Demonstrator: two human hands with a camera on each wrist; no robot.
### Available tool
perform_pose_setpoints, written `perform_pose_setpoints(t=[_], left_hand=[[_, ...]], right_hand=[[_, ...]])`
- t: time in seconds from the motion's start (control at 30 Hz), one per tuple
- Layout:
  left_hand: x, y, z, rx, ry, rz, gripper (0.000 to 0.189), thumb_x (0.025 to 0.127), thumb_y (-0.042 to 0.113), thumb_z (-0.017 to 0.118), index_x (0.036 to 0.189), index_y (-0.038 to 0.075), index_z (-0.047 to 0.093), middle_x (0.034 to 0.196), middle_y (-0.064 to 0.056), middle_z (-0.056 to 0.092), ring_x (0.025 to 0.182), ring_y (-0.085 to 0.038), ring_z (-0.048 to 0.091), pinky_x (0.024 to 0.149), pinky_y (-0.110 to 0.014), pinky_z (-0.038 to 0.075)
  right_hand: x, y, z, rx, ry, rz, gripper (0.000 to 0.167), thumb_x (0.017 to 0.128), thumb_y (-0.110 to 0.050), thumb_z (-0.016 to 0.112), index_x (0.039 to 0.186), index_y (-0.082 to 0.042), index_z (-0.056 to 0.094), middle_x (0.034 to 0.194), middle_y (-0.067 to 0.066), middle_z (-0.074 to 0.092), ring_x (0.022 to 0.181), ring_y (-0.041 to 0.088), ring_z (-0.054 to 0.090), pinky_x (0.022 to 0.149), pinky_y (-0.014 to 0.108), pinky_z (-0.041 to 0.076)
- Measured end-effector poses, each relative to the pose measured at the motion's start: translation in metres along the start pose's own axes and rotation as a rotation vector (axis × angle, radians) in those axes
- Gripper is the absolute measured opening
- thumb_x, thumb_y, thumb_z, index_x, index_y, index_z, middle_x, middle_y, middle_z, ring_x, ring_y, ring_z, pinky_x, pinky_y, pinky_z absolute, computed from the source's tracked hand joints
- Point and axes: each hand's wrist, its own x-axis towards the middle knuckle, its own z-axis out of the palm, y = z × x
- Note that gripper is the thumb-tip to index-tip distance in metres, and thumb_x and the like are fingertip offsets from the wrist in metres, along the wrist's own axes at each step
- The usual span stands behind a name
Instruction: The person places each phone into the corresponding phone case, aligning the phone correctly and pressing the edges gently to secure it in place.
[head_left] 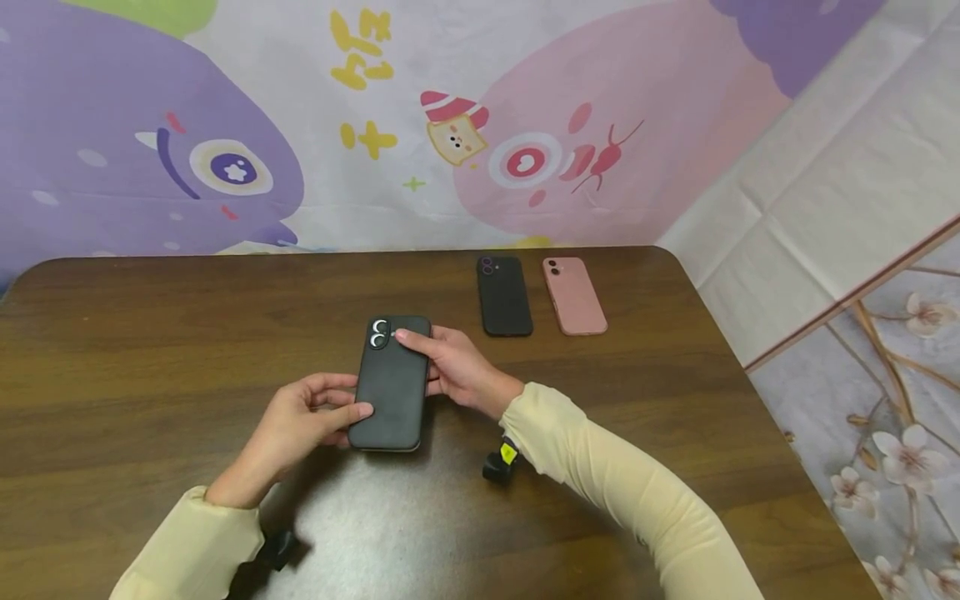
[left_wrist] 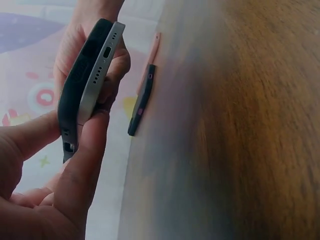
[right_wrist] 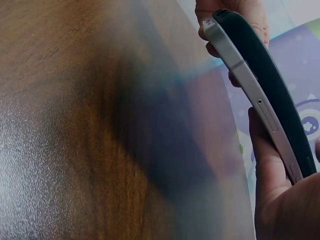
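Above the table both hands hold a silver-edged phone with a dark phone case over its back. My left hand grips the lower left side, thumb on the case. Higher up, my right hand pinches the right edge, its thumb beside the camera opening. In the right wrist view the phone's metal side protrudes from the case along its length. The bottom edge with its port also lies outside the case in the left wrist view. The phone's screen is hidden in the head view.
Toward the back right of the wooden table lie a black phone case and, to its right, a pink one; whether they contain phones I cannot tell. A cartoon-printed cloth hangs behind the table.
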Motion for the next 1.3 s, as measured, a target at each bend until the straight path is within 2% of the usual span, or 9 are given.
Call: perform_pose_setpoints(t=[0.33, 0.5, 0.63, 0.73, 0.9, 1.07, 1.17, 1.3], left_hand=[[0.000, 0.001, -0.001, -0.031, -0.031, -0.015, 0.064, 0.082, 0.024, 0.073, 0.134, -0.001, 0.043, 0.100, -0.013, 0.066, 0.071, -0.013, 0.066, 0.064, -0.029, 0.058], [0.002, -0.001, -0.002, -0.078, -0.060, -0.019, 0.061, 0.089, 0.031, 0.064, 0.134, -0.004, 0.042, 0.098, -0.009, 0.067, 0.076, -0.014, 0.068, 0.067, -0.031, 0.059], [0.004, 0.002, -0.003, -0.136, -0.056, -0.009, 0.059, 0.094, 0.036, 0.055, 0.132, -0.008, 0.042, 0.099, -0.007, 0.064, 0.077, -0.013, 0.067, 0.070, -0.033, 0.059], [0.006, 0.006, -0.004, -0.174, -0.048, 0.007, 0.060, 0.096, 0.039, 0.051, 0.129, -0.010, 0.043, 0.096, -0.003, 0.063, 0.076, -0.013, 0.068, 0.070, -0.036, 0.059], [0.007, 0.012, -0.004, -0.218, -0.058, 0.011, 0.062, 0.097, 0.045, 0.045, 0.123, -0.011, 0.045, 0.087, 0.002, 0.065, 0.073, -0.013, 0.068, 0.069, -0.038, 0.059], [0.009, 0.015, -0.004, -0.223, -0.120, -0.006, 0.058, 0.097, 0.049, 0.042, 0.106, -0.007, 0.053, 0.074, 0.001, 0.068, 0.064, -0.014, 0.067, 0.064, -0.039, 0.059], [0.009, 0.015, -0.003, -0.199, -0.166, -0.029, 0.054, 0.097, 0.048, 0.042, 0.094, -0.002, 0.059, 0.066, 0.001, 0.069, 0.056, -0.015, 0.065, 0.058, -0.036, 0.059], [0.007, 0.014, -0.002, -0.155, -0.209, -0.038, 0.049, 0.097, 0.045, 0.044, 0.081, 0.003, 0.063, 0.058, 0.001, 0.067, 0.044, -0.012, 0.060, 0.048, -0.029, 0.055]], right_hand=[[0.000, 0.000, 0.002, 0.002, 0.019, -0.001, 0.034, 0.096, -0.020, 0.052, 0.125, -0.001, 0.050, 0.110, 0.024, 0.065, 0.087, 0.025, 0.070, 0.071, 0.041, 0.058], [-0.001, -0.001, 0.001, 0.013, -0.018, -0.003, 0.035, 0.097, -0.019, 0.051, 0.126, 0.000, 0.048, 0.101, 0.020, 0.069, 0.078, 0.020, 0.071, 0.067, 0.039, 0.059], [-0.003, -0.002, 0.001, -0.006, -0.099, 0.000, 0.033, 0.097, -0.018, 0.050, 0.124, 0.002, 0.048, 0.082, 0.007, 0.072, 0.068, 0.014, 0.070, 0.062, 0.036, 0.059], [-0.004, -0.003, 0.001, -0.027, -0.171, 0.009, 0.032, 0.097, -0.016, 0.048, 0.122, 0.004, 0.048, 0.074, 0.001, 0.070, 0.064, 0.013, 0.069, 0.057, 0.033, 0.058], [-0.007, -0.004, 0.001, -0.072, -0.257, 0.027, 0.029, 0.097, -0.015, 0.047, 0.120, 0.003, 0.049, 0.073, 0.001, 0.070, 0.064, 0.013, 0.069, 0.056, 0.033, 0.058], [-0.011, -0.004, 0.002, -0.148, -0.361, 0.035, 0.025, 0.097, -0.014, 0.047, 0.117, 0.001, 0.048, 0.075, 0.003, 0.069, 0.064, 0.015, 0.069, 0.055, 0.033, 0.058], [-0.014, -0.005, 0.004, -0.191, -0.428, 0.044, 0.030, 0.097, -0.012, 0.047, 0.125, -0.001, 0.043, 0.080, 0.004, 0.069, 0.066, 0.016, 0.069, 0.057, 0.034, 0.058], [-0.018, -0.007, 0.008, -0.236, -0.468, 0.073, 0.047, 0.096, -0.011, 0.049, 0.139, -0.007, 0.032, 0.085, 0.005, 0.067, 0.068, 0.016, 0.069, 0.058, 0.033, 0.058]])
